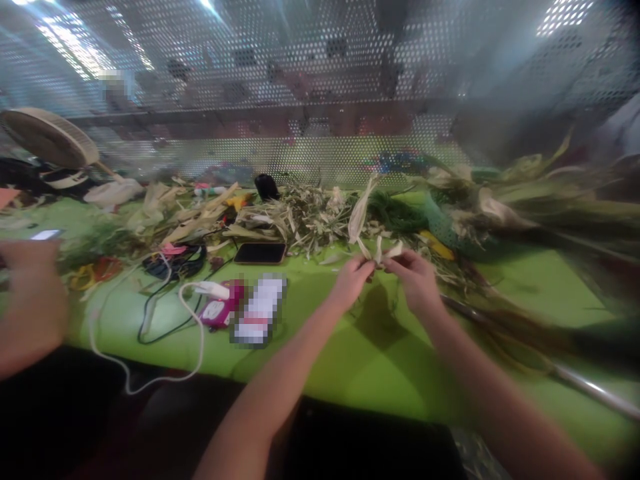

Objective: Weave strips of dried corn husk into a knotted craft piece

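Note:
Both hands meet over the green table (330,373), fingers pinched close together. In the fingertips of my left hand (353,277) is the lower end of a pale dried corn husk (359,219), whose long strip stands up and leans right. My right hand (414,272) pinches the same bundle from the other side, where shorter husk strips (393,250) fan out. Exactly how the strips join is hidden by the fingers. Behind the hands lies a heap of dried husk scraps (315,213).
A dark phone (260,253), a lit phone (260,310) and a pink power adapter (220,307) with cables lie left. A fan (55,137) stands far left, near another person's arm (33,300). At right are a green basket (445,217) and a metal rod (595,390).

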`<state>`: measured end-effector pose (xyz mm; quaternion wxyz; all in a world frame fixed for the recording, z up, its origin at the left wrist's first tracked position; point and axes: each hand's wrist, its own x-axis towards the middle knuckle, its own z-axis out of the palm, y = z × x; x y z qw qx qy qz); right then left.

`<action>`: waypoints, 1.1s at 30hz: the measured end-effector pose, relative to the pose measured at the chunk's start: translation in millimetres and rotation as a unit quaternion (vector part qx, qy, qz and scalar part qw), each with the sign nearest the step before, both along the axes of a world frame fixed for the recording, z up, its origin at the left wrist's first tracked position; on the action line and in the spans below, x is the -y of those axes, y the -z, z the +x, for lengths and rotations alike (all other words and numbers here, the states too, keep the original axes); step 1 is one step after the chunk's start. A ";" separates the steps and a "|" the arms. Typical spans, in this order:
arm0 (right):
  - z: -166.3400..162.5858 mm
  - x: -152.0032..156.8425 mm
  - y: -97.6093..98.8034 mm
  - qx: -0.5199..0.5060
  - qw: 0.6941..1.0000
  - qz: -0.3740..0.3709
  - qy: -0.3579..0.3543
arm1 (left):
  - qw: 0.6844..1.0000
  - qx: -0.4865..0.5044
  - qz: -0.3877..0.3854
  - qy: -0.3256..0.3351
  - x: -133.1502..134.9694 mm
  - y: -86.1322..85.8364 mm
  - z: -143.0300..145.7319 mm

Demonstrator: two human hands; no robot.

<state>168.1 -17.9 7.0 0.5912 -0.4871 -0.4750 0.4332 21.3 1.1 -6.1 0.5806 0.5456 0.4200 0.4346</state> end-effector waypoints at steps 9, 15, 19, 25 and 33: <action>6.0 5.1 -2.3 0.281 0.941 0.181 0.044 | 0.997 -0.075 -0.006 -0.005 -2.0 -1.9 -1.4; 12.0 4.1 -2.2 0.411 0.876 0.254 -0.012 | 0.972 -0.228 0.062 -0.002 0.1 -9.0 -4.9; 13.7 4.2 -5.5 0.440 0.867 0.233 -0.005 | 0.951 -0.294 0.089 0.029 0.6 -14.5 -6.2; 16.8 4.0 -9.4 0.422 0.885 0.196 0.003 | 0.956 -0.251 0.142 0.054 2.1 -17.8 -6.5; 15.9 1.7 -3.6 0.324 0.941 0.094 -0.003 | 0.968 -0.213 0.127 0.039 4.6 -21.8 -6.7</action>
